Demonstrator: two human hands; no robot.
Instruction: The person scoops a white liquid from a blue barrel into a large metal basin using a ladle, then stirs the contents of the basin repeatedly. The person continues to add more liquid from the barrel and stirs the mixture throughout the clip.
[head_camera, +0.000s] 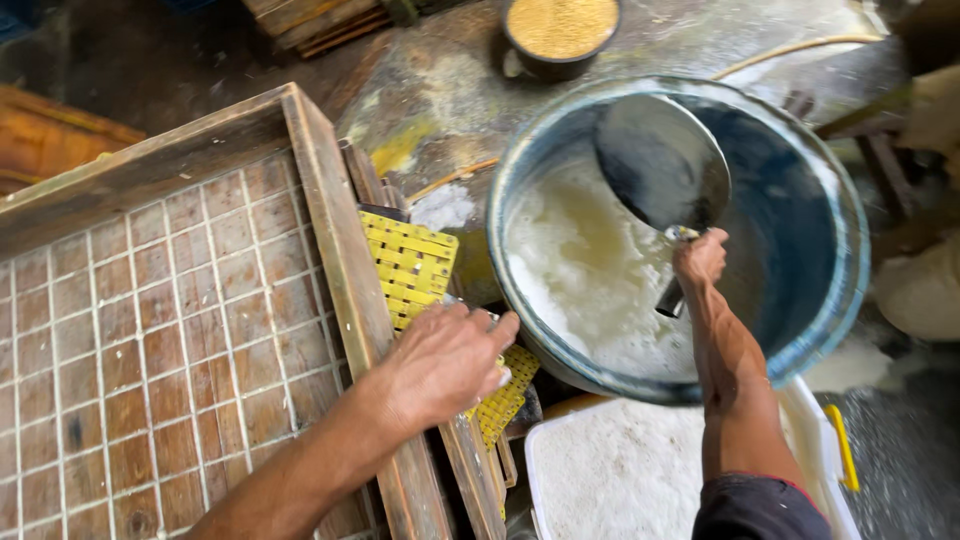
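My right hand (700, 258) grips the short handle of a round metal scoop (660, 160), held tilted inside a big blue tub (840, 250). The tub holds white, lumpy, foamy liquid (580, 270) on its left side. My left hand (445, 360) rests palm down on a yellow woven plastic mat (410, 262) that lies beside the tub. The mat's lower part shows under the hand. Left of the mat stands a wooden tray (330, 210) with a floor of small square wooden blocks.
A white plastic container (815, 440) with a yellow handle, filled with white curd, sits below the tub. A dark bowl of yellowish grains (560, 28) stands at the top. Wooden slats and wet, stained ground surround everything.
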